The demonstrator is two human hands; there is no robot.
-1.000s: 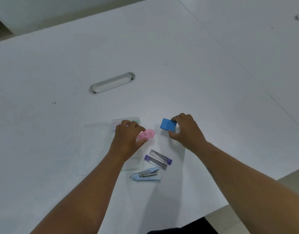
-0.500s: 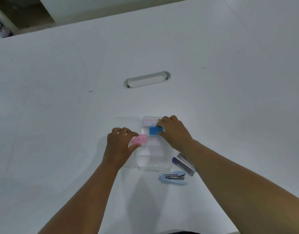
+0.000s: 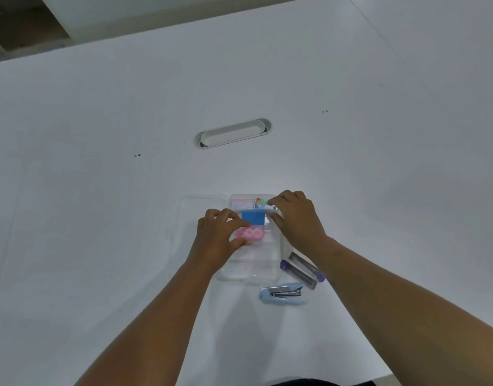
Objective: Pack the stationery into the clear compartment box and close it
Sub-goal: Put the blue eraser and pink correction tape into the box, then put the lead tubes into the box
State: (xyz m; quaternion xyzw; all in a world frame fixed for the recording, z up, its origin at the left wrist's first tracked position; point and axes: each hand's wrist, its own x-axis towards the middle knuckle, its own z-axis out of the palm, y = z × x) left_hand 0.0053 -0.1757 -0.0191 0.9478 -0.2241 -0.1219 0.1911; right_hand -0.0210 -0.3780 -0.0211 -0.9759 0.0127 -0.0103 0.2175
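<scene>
The clear compartment box point(image 3: 248, 270) lies open on the white table, its lid point(image 3: 200, 210) flat to the left. A blue eraser point(image 3: 253, 217) sits in a far compartment, beside small printed packets point(image 3: 252, 203) at the far end. My left hand point(image 3: 219, 236) holds a pink correction tape point(image 3: 251, 234) over the box's left side. My right hand point(image 3: 297, 218) rests at the box's far right edge, fingers curled right of the eraser, nothing visibly held. Two clear lead tubes with purple caps point(image 3: 301, 270) and a light blue stapler point(image 3: 281, 293) lie right of and below the box.
A white oval cable slot point(image 3: 234, 133) is set into the table beyond the box. The table's near edge point(image 3: 379, 378) runs at the lower right. Dark floor shows at the top left corner.
My right hand carried the blue eraser from the table into a far compartment and let it go. My left hand brought the pink correction tape over the box.
</scene>
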